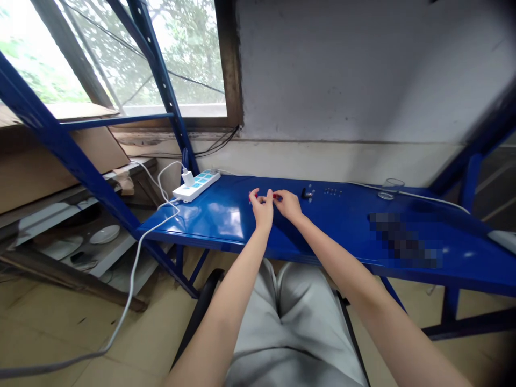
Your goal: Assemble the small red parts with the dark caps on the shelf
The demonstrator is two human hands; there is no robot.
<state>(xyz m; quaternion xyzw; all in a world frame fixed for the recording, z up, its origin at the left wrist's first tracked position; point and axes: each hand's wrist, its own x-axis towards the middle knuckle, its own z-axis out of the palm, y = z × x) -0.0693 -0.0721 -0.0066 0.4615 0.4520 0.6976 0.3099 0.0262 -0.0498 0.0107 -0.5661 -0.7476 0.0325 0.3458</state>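
Note:
My left hand is raised just over the blue table, its fingers curled in. Close beside it, my right hand has thumb and fingertips pinched together, pointing toward the left hand. Small spots of red show at the fingertips of both hands; whether these are nails or a held piece, I cannot tell. Whatever lies between the fingers is too small to make out. Right of my hands sits a small cluster of black and clear parts. Beyond it, several tiny pieces lie in rows.
A white power strip with a plugged-in adapter stands at the table's left end, its cable hanging off the front. A clear glass is at the back right. A pixelated dark object lies nearer. Blue frame posts rise at the left.

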